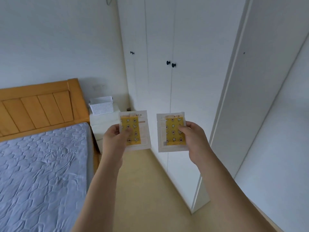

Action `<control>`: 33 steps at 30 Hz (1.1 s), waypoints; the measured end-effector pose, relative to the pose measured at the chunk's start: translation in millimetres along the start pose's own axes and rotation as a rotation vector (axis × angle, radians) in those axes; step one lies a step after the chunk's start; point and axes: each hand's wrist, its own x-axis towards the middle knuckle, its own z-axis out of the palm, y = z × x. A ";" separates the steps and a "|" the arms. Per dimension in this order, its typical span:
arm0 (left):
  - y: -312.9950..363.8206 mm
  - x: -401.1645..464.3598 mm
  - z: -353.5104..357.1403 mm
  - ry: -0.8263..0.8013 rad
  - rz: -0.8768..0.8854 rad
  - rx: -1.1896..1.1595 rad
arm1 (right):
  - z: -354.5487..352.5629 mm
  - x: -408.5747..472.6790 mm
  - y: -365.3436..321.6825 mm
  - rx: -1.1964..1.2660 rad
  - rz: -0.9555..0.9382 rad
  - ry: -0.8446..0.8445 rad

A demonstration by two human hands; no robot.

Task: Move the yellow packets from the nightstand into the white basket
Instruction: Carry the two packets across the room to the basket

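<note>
I hold up two flat packets with yellow patterned fronts and white borders, side by side in mid-air. My left hand (115, 139) grips the left yellow packet (136, 129) by its left edge, thumb across the front. My right hand (194, 139) pinches the right yellow packet (172, 133) at its right edge. Behind the left packet stands the white nightstand (103, 121), and on its top sits the white perforated basket (101, 105). Both packets hang in front of and lower than the basket.
A wooden bed with a blue quilted mattress (41, 164) and a headboard (38, 106) fills the left. White wardrobe doors with black knobs (170, 63) rise ahead and on the right. A strip of beige floor (142, 190) runs between bed and wardrobe.
</note>
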 end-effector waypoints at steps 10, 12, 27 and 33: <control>16.9 223.6 49.9 0.129 0.021 -0.001 | 102.9 228.3 -18.7 0.017 0.008 -0.119; 19.2 259.9 50.2 0.150 0.029 0.001 | 125.2 263.5 -22.2 0.011 0.009 -0.135; -10.1 574.3 -40.3 0.281 -0.005 -0.034 | 385.6 500.9 11.5 -0.012 0.070 -0.273; 6.9 728.9 -93.7 0.330 -0.001 0.016 | 514.2 606.2 7.0 -0.012 0.090 -0.289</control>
